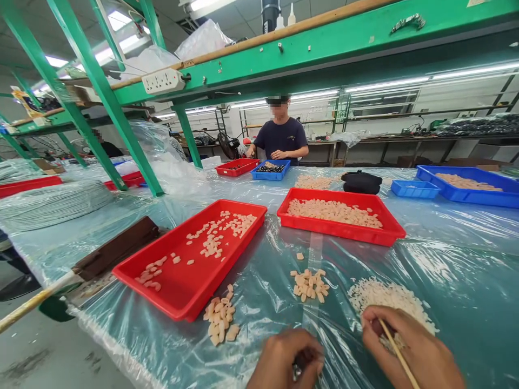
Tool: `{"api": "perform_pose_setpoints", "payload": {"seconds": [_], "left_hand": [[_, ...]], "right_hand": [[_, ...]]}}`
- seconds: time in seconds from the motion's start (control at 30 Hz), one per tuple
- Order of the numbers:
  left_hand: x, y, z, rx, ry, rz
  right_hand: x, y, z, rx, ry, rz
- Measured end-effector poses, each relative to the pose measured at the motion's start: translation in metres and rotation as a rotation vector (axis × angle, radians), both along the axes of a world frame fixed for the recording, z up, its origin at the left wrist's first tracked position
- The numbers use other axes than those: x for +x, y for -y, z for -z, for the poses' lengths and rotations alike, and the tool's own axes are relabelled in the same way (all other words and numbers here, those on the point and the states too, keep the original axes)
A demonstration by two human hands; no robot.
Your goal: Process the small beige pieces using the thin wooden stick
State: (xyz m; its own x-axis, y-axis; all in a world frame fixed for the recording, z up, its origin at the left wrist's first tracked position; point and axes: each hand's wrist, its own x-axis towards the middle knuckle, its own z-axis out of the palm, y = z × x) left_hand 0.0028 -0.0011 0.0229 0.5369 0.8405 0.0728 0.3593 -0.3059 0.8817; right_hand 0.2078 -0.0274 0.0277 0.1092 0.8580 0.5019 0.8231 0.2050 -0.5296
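- White pile: lying on plastic-covered worktop, directly beyond right hand, near edge partly hidden by fingers.
- Key relation: right hand much nearer. Pile just past its fingertips, long axis slanting from far left to near right.
- Right hand: clamped on thin wooden stick at near side of white pile. Stick slanting up-left; can't make out tip. Can't tell whether fingers touch pile.
- Left hand: well left of white pile and closer to camera, fingers curled in, dark glinting bit in the gap. Can't tell if gripped. From here, pile off to the right and farther out.
- Peach cluster: left of white pile, apart from it.
- Second peach cluster: same side of white pile, farther off.
- Left red tray: far left of white pile, few peach pieces inside.
- Right red tray: beyond white pile, a bit left, much fuller.
- Co-worker in dark top: far beyond white pile, across worktop.
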Motion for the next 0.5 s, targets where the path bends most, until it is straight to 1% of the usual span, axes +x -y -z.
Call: {"api": "perform_pose_setpoints", "payload": {"seconds": [0.07,0.1,0.17,0.23,0.3,0.37,0.4,0.43,0.5], "left_hand": [[0.006,-0.001,0.001,0.130,-0.119,0.096],[0.009,-0.001,0.002,0.177,-0.153,0.118],[0.014,-0.002,0.004,0.206,-0.198,0.132],[0.015,-0.002,0.005,0.204,-0.239,0.120],[0.013,-0.002,0.006,0.194,-0.270,0.098],[0.009,-0.001,0.006,0.177,-0.279,0.057],[0.008,0.000,0.007,0.169,-0.275,0.030],[0.007,0.000,0.008,0.167,-0.268,0.005],[0.006,0.001,0.011,0.172,-0.254,-0.032]], "right_hand": [[0.015,-0.005,-0.004,-0.038,0.149,0.068],[0.021,-0.007,-0.004,-0.054,0.187,0.101],[0.029,-0.010,-0.004,-0.066,0.179,0.152],[0.030,-0.010,-0.001,-0.090,0.074,0.158],[0.024,-0.008,0.002,-0.172,-0.115,0.130],[0.012,-0.003,0.004,-0.265,-0.322,0.081],[0.005,-0.001,0.005,-0.282,-0.396,0.038],[-0.002,0.001,0.006,-0.270,-0.437,-0.028],[-0.016,0.005,0.008,-0.216,-0.455,-0.160]]}}
